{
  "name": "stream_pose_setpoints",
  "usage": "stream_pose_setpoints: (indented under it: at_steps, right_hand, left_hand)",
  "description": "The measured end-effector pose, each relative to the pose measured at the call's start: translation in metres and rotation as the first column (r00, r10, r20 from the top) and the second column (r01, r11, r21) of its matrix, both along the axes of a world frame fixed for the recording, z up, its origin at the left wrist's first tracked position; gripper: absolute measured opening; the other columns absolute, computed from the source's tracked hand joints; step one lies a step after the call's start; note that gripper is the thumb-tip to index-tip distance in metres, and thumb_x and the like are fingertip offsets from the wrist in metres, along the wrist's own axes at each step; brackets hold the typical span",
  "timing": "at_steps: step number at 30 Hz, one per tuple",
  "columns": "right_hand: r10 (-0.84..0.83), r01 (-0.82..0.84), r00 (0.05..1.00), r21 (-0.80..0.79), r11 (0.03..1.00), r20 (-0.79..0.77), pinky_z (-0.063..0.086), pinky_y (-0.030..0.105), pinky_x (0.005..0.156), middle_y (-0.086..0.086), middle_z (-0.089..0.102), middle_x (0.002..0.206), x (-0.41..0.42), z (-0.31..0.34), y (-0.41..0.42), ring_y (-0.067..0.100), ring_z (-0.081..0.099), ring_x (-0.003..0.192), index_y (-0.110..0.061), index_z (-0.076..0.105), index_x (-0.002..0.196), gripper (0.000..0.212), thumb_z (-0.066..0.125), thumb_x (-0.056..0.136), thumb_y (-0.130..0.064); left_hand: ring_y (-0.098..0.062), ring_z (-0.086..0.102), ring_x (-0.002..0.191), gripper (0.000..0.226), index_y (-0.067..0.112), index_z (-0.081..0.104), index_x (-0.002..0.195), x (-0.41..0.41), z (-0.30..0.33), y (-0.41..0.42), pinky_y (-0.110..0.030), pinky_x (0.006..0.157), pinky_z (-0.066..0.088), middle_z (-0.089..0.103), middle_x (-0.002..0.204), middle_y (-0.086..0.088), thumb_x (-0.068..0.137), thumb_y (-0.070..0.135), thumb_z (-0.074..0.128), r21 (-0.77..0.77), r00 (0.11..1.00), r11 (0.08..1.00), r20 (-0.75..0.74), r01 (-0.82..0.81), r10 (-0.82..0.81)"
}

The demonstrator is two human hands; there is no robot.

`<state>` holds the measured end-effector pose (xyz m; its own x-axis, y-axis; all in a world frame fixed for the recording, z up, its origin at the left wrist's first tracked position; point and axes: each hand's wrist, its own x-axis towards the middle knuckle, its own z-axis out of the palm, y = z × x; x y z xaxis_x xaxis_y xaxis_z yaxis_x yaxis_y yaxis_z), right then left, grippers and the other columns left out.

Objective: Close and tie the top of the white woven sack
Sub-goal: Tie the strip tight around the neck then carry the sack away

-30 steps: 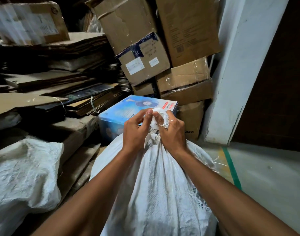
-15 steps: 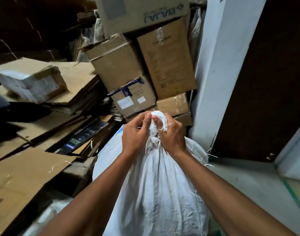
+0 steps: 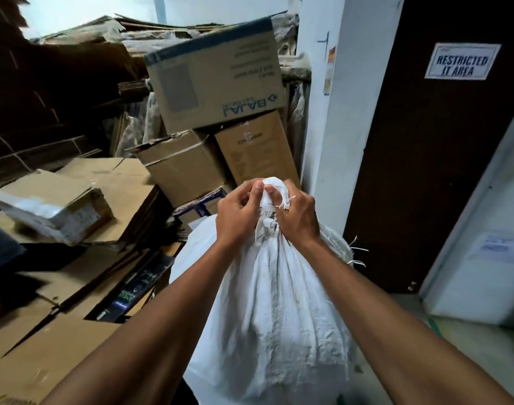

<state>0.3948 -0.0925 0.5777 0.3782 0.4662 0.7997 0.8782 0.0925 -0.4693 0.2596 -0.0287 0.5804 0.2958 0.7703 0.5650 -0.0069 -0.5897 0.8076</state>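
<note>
Head view: stacked cardboard boxes rise straight behind the sack, with flattened cardboard sheets spread at the left. A white pillar stands just right of the boxes, and beside it a dark door carries a "RESTRICTED IT AREA" sign. The white woven sack stands upright in the centre foreground, its top gathered into a bunch. Both forearms reach forward. The left hand and right hand grip the bunched neck from either side, fingers curled around the fabric, thumbs pinching the topmost fold.
</note>
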Motion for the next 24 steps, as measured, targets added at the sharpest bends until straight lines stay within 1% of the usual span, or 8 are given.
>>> stream_pose_setpoints:
  at_steps: [3,5,9,13,15,17,20,24]
  right_hand:
    - [-0.055,0.055,0.998,-0.001,0.998,0.013,0.053,0.041,0.068,0.011,0.076,0.091,0.008,0.028,-0.016,0.035,0.07,0.085,-0.018,0.065,0.106,0.057,0.043,0.103,-0.071]
    - [-0.092,0.092,0.996,-0.003,0.996,-0.008,0.056,0.045,0.069,0.012,0.075,0.092,0.012,0.039,-0.029,0.037,0.07,0.084,-0.019,0.064,0.106,0.055,0.045,0.103,-0.07]
    - [-0.183,0.183,0.983,-0.021,0.983,-0.027,0.058,0.048,0.067,0.012,0.075,0.089,0.023,0.05,-0.057,0.035,0.071,0.081,-0.02,0.064,0.104,0.052,0.048,0.103,-0.07]
    - [-0.246,0.245,0.967,-0.028,0.969,-0.071,0.058,0.047,0.067,0.01,0.074,0.086,0.039,0.051,-0.089,0.032,0.071,0.079,-0.017,0.065,0.104,0.058,0.048,0.101,-0.072]
    - [-0.286,0.285,0.955,-0.024,0.958,-0.073,0.057,0.043,0.067,0.011,0.075,0.086,0.048,0.051,-0.109,0.033,0.071,0.08,-0.015,0.067,0.103,0.054,0.051,0.102,-0.068]
    - [-0.33,0.33,0.94,-0.021,0.944,-0.08,0.055,0.039,0.066,0.012,0.075,0.086,0.062,0.049,-0.127,0.034,0.071,0.079,-0.015,0.067,0.101,0.049,0.054,0.103,-0.063]
    - [-0.387,0.386,0.916,-0.032,0.922,-0.109,0.055,0.041,0.065,0.01,0.073,0.084,0.087,0.042,-0.154,0.032,0.07,0.077,-0.015,0.065,0.098,0.051,0.052,0.102,-0.065]
    - [-0.418,0.414,0.901,-0.061,0.908,-0.117,0.056,0.042,0.065,0.005,0.07,0.083,0.115,0.035,-0.182,0.026,0.068,0.075,-0.015,0.064,0.099,0.048,0.054,0.104,-0.062]
  left_hand:
    - [-0.009,0.077,0.101,0.038,0.042,0.077,0.121,0.01,0.027,-0.009,-0.048,0.087,0.063,0.081,0.105,0.017,0.103,0.066,0.053,0.007,0.999,0.999,0.01,0.052,-0.052]
    - [-0.009,0.077,0.101,0.038,0.044,0.076,0.12,0.017,0.039,-0.018,-0.047,0.087,0.063,0.081,0.104,0.017,0.103,0.067,0.052,0.018,0.997,0.997,0.003,0.074,-0.074]
    - [-0.008,0.077,0.1,0.036,0.044,0.077,0.118,0.035,0.05,-0.035,-0.046,0.088,0.063,0.081,0.101,0.017,0.103,0.066,0.052,0.028,0.988,0.988,-0.006,0.154,-0.154]
    - [-0.009,0.077,0.097,0.04,0.04,0.077,0.12,0.059,0.05,-0.055,-0.047,0.087,0.064,0.081,0.101,0.015,0.101,0.066,0.053,0.016,0.969,0.969,-0.01,0.248,-0.247]
    - [-0.007,0.077,0.1,0.043,0.038,0.077,0.122,0.076,0.048,-0.067,-0.046,0.09,0.065,0.081,0.105,0.015,0.101,0.067,0.054,0.005,0.952,0.952,0.001,0.307,-0.307]
    - [-0.006,0.077,0.099,0.039,0.041,0.077,0.121,0.095,0.046,-0.08,-0.046,0.09,0.065,0.081,0.104,0.016,0.101,0.066,0.054,0.005,0.938,0.938,-0.009,0.346,-0.346]
    - [-0.006,0.077,0.099,0.034,0.046,0.075,0.12,0.129,0.04,-0.101,-0.048,0.09,0.065,0.081,0.104,0.017,0.101,0.065,0.055,0.002,0.906,0.906,-0.016,0.423,-0.423]
    - [-0.009,0.077,0.102,0.039,0.043,0.076,0.124,0.17,0.029,-0.117,-0.05,0.09,0.064,0.081,0.107,0.015,0.102,0.066,0.053,-0.004,0.883,0.883,-0.017,0.469,-0.469]
